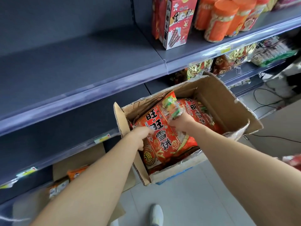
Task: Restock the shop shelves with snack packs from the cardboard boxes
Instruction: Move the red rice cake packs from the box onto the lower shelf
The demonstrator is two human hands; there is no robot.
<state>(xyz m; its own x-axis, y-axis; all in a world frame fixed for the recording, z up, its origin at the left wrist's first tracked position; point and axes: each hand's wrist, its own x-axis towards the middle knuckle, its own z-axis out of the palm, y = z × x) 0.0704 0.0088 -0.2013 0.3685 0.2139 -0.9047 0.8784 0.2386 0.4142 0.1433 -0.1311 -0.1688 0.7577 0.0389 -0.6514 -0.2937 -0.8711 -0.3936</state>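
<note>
An open cardboard box (228, 101) stands on the floor in front of the shelves, holding red snack packs. The top red snack pack (164, 141) is tilted up out of the box. My left hand (140, 136) grips its left edge. My right hand (180, 121) pinches its upper right side, near the pack's colourful top corner. A second red pack (198, 115) lies deeper in the box behind it. The grey shelves (73, 66) to the left hold nothing.
A second cardboard box (78, 160) with orange packs sits under the lowest shelf at left. A red carton (175, 22) and orange cylinders (223, 18) stand on the upper right shelf, bagged snacks below. Black cables (267, 103) trail on the floor. My shoe (156, 214) is near the bottom edge.
</note>
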